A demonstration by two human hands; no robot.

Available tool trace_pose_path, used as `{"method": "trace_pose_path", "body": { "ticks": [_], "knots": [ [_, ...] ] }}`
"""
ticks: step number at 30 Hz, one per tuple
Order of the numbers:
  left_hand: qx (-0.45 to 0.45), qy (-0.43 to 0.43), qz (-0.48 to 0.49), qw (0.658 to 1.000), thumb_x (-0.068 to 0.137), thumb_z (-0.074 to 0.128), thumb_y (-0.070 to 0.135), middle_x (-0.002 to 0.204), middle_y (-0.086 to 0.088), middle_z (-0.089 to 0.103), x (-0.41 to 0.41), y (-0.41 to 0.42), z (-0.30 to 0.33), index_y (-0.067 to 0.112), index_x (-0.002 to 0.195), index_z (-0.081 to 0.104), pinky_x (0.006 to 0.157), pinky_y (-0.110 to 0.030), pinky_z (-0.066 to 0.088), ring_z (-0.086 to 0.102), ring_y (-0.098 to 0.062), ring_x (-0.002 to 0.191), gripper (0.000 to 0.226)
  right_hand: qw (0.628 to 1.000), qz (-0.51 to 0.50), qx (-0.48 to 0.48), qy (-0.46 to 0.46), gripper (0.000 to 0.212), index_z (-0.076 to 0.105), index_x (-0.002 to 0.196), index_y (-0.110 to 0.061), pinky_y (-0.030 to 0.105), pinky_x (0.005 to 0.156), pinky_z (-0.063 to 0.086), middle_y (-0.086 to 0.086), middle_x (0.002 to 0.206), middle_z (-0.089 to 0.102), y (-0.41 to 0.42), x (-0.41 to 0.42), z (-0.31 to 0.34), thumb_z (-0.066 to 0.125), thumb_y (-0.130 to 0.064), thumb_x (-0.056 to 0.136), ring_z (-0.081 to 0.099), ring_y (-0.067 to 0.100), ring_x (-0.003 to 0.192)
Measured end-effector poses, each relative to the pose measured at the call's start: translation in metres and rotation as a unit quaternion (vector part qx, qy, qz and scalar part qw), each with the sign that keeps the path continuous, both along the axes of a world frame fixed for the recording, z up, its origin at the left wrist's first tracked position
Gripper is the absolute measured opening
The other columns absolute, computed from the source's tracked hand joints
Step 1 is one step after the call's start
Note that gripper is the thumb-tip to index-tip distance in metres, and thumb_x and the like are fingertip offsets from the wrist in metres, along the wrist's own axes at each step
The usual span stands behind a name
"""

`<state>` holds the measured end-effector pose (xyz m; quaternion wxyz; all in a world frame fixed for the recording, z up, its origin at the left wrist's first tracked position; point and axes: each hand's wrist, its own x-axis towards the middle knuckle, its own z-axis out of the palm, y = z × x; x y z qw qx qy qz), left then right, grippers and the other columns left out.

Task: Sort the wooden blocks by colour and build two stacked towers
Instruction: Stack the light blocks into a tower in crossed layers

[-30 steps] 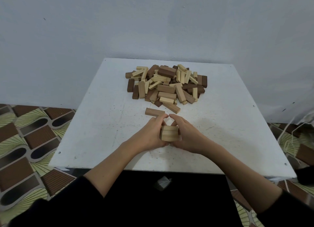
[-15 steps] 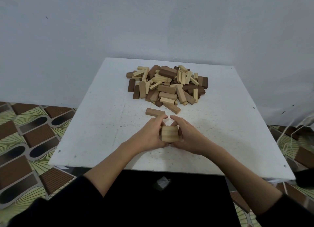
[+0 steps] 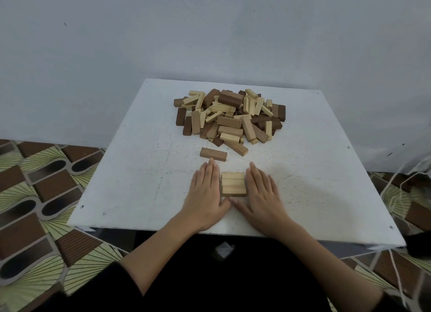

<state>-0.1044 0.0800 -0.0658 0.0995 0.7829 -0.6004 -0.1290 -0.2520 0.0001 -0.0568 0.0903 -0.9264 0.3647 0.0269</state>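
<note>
Black sleeves fill the near edge, forearms reaching over the white bench (image 3: 140,195). The left hand (image 3: 206,195) and right hand (image 3: 262,195) lie flat with straight fingers, flanking a small stack of pale wooden blocks (image 3: 233,183) and pressing its sides, gripping nothing. Just beyond the left fingertips lies a single brown block (image 3: 213,154). Farther back sits the mixed pile of blocks (image 3: 229,115), with the grey wall (image 3: 210,31) behind and patterned floor (image 3: 35,183) on either side.

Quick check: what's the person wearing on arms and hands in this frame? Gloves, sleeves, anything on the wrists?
No gloves: left hand and right hand are bare. No watch, rings or bands visible on wrists or fingers. Dark, black-looking sleeves are pushed up, so both forearms are uncovered. No markings show on the fabric.
</note>
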Motion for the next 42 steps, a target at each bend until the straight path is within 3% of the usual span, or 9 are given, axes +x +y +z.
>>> {"method": "trace_pose_path", "body": {
  "ticks": [5, 23, 26, 28, 30, 32, 33, 36, 42],
  "knots": [
    [0.006, -0.039, 0.001, 0.999, 0.071, -0.007, 0.061, 0.158, -0.013, -0.018, -0.003, -0.001, -0.003, 0.003, 0.149, -0.012, 0.117, -0.038, -0.011, -0.017, -0.025, 0.145, 0.098, 1.000, -0.001, -0.015, 0.018, 0.115, -0.008, 0.149, -0.008, 0.039, 0.111, -0.017, 0.006, 0.157, -0.018, -0.002, 0.004, -0.004, -0.034, -0.075, 0.059, -0.014, 0.020, 0.144],
    [0.042, -0.088, -0.017, 0.995, 0.071, -0.014, 0.058, 0.157, -0.014, -0.017, -0.003, -0.003, -0.003, 0.002, 0.149, -0.011, 0.116, -0.041, -0.011, -0.017, -0.027, 0.145, 0.096, 0.999, 0.000, -0.023, 0.038, 0.119, -0.006, 0.149, -0.008, 0.045, 0.110, -0.017, 0.003, 0.158, -0.014, -0.002, 0.005, -0.006, -0.039, -0.074, 0.056, -0.013, 0.020, 0.144],
    [0.039, -0.053, -0.022, 0.998, 0.084, 0.004, 0.060, 0.158, -0.011, -0.017, 0.001, -0.001, 0.000, 0.004, 0.149, -0.010, 0.117, -0.038, -0.010, -0.018, -0.024, 0.145, 0.087, 1.000, 0.006, 0.000, 0.013, 0.121, -0.001, 0.150, -0.009, 0.044, 0.114, -0.012, 0.002, 0.158, -0.007, -0.002, 0.002, -0.001, -0.038, -0.075, 0.055, -0.008, 0.018, 0.145],
    [0.022, 0.017, -0.035, 0.999, 0.094, 0.035, 0.045, 0.160, -0.008, -0.009, 0.008, 0.004, 0.007, 0.005, 0.151, -0.001, 0.119, -0.034, -0.005, -0.011, -0.020, 0.146, 0.078, 0.998, -0.006, 0.037, -0.050, 0.113, 0.012, 0.149, -0.011, 0.042, 0.116, 0.000, 0.001, 0.157, 0.006, -0.005, -0.001, 0.005, -0.028, -0.076, 0.066, 0.003, 0.016, 0.143],
    [-0.026, 0.124, -0.009, 0.992, 0.092, 0.050, 0.028, 0.155, -0.008, 0.019, 0.019, 0.009, 0.019, 0.008, 0.145, 0.024, 0.116, -0.031, 0.019, 0.018, -0.019, 0.141, 0.063, 0.989, -0.031, 0.052, -0.132, 0.082, 0.029, 0.144, -0.013, 0.036, 0.113, 0.016, 0.001, 0.152, 0.025, -0.017, 0.000, 0.015, 0.004, -0.067, 0.088, 0.018, 0.015, 0.138],
    [-0.103, 0.203, 0.056, 0.972, 0.091, 0.050, 0.014, 0.124, -0.005, 0.047, 0.032, 0.006, 0.030, 0.013, 0.120, 0.042, 0.091, -0.028, 0.043, 0.048, -0.016, 0.111, 0.030, 0.982, -0.053, 0.038, -0.177, 0.044, 0.045, 0.132, -0.011, 0.030, 0.104, 0.031, 0.002, 0.139, 0.042, -0.038, 0.005, 0.023, 0.036, -0.038, 0.099, 0.034, 0.017, 0.128],
    [-0.145, 0.202, 0.084, 0.965, 0.091, 0.048, 0.009, 0.108, -0.004, 0.050, 0.041, 0.001, 0.035, 0.013, 0.108, 0.045, 0.080, -0.027, 0.045, 0.052, -0.018, 0.097, 0.018, 0.978, -0.058, 0.028, -0.197, 0.033, 0.051, 0.126, -0.010, 0.029, 0.097, 0.036, 0.003, 0.131, 0.049, -0.049, 0.011, 0.028, 0.044, -0.026, 0.097, 0.040, 0.018, 0.122],
    [-0.199, 0.144, 0.116, 0.962, 0.093, 0.050, 0.007, 0.092, -0.002, 0.051, 0.067, -0.029, 0.044, 0.011, 0.097, 0.047, 0.070, -0.026, 0.044, 0.053, -0.017, 0.083, 0.006, 0.968, -0.080, 0.019, -0.237, 0.023, 0.057, 0.114, -0.006, 0.026, 0.082, 0.041, 0.008, 0.117, 0.056, -0.085, 0.033, 0.037, 0.052, -0.011, 0.092, 0.048, 0.022, 0.111],
    [-0.199, 0.109, 0.118, 0.967, 0.091, 0.049, 0.001, 0.096, -0.012, 0.058, 0.099, -0.081, 0.048, 0.004, 0.096, 0.055, 0.074, -0.037, 0.050, 0.055, -0.022, 0.082, 0.008, 0.955, -0.182, 0.009, -0.235, 0.033, 0.054, 0.125, -0.010, 0.038, 0.091, 0.037, 0.016, 0.129, 0.044, -0.122, 0.059, 0.055, 0.046, -0.012, 0.094, 0.032, 0.033, 0.121]
  ]
}}
